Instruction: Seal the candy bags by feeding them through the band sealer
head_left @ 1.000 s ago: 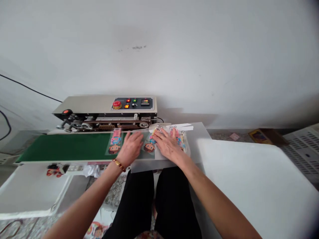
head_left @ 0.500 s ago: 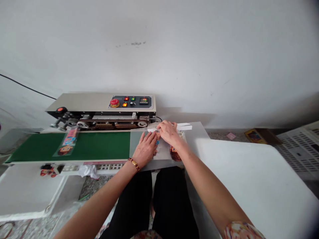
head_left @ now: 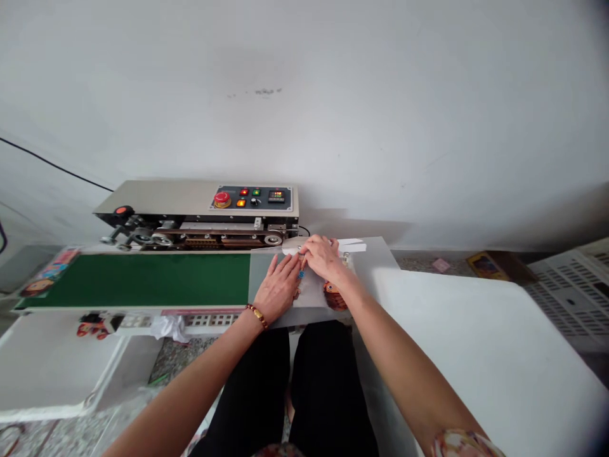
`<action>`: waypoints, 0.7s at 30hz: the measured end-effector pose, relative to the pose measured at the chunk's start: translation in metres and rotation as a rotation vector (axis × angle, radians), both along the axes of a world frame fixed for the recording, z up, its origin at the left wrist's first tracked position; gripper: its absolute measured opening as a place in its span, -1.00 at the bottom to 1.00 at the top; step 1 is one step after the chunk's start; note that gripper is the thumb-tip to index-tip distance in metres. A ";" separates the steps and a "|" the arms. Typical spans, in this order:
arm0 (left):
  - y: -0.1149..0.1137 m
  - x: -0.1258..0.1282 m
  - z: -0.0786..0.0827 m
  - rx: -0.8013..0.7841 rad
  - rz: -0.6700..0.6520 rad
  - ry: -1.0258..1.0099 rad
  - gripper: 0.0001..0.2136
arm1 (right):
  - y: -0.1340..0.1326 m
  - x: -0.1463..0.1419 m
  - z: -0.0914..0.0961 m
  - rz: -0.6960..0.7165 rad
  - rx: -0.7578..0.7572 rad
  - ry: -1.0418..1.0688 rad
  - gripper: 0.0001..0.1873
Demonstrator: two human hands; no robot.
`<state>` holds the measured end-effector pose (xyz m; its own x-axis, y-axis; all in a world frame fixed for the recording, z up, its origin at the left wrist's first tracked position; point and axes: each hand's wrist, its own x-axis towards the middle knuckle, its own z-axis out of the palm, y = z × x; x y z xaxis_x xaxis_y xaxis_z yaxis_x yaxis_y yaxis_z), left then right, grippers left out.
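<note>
My left hand (head_left: 277,289) lies flat with its fingers stretched over a clear plastic packet (head_left: 301,275) on a translucent sheet (head_left: 266,260) at the right end of the green belt. The packet holds something printed with a cartoon figure, mostly covered by my hands. My right hand (head_left: 321,255) is closed in a pinch at the packet's upper end; its fingertips are partly hidden. Beneath my right wrist shows another cartoon piece (head_left: 335,296) with brown hair. White paper strips (head_left: 353,244) lie just beyond my right hand.
Behind the green belt (head_left: 157,279) stands a band sealer (head_left: 162,197) with lit buttons and a red knob. One sealed packet (head_left: 50,273) lies at the belt's left end. A white bin (head_left: 42,362) sits below left, a white table (head_left: 476,330) right, and crates (head_left: 566,292) farther right.
The packet on the belt has travelled left to the belt's far end. Both my hands stay almost in place, with only slight shifts of the fingers.
</note>
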<state>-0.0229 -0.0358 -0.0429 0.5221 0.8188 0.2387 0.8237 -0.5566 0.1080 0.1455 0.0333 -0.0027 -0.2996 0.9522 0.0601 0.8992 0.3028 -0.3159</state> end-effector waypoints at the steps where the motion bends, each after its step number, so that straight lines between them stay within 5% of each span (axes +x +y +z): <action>1: 0.000 0.001 0.001 -0.001 0.010 0.004 -0.47 | -0.001 0.002 0.000 -0.016 0.006 0.015 -0.64; 8: -0.001 0.002 0.005 -0.019 0.218 0.002 -0.47 | -0.047 0.045 -0.009 -0.091 0.243 -0.013 -0.58; 13: 0.001 -0.038 0.004 -0.013 0.342 0.001 -0.52 | -0.081 0.071 -0.011 0.020 0.239 -0.136 -0.51; 17: -0.001 -0.072 0.012 -0.011 0.465 0.026 -0.57 | -0.077 0.042 -0.008 0.109 0.202 -0.157 -0.49; 21: -0.004 -0.065 0.019 0.010 0.437 -0.045 -0.61 | -0.064 -0.001 -0.005 0.179 0.192 -0.125 -0.51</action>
<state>-0.0884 -0.0397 -0.0243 0.1160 0.9580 0.2621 0.9767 -0.1581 0.1455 0.1449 -0.0310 -0.0076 -0.4783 0.8581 0.1866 0.8543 0.5039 -0.1277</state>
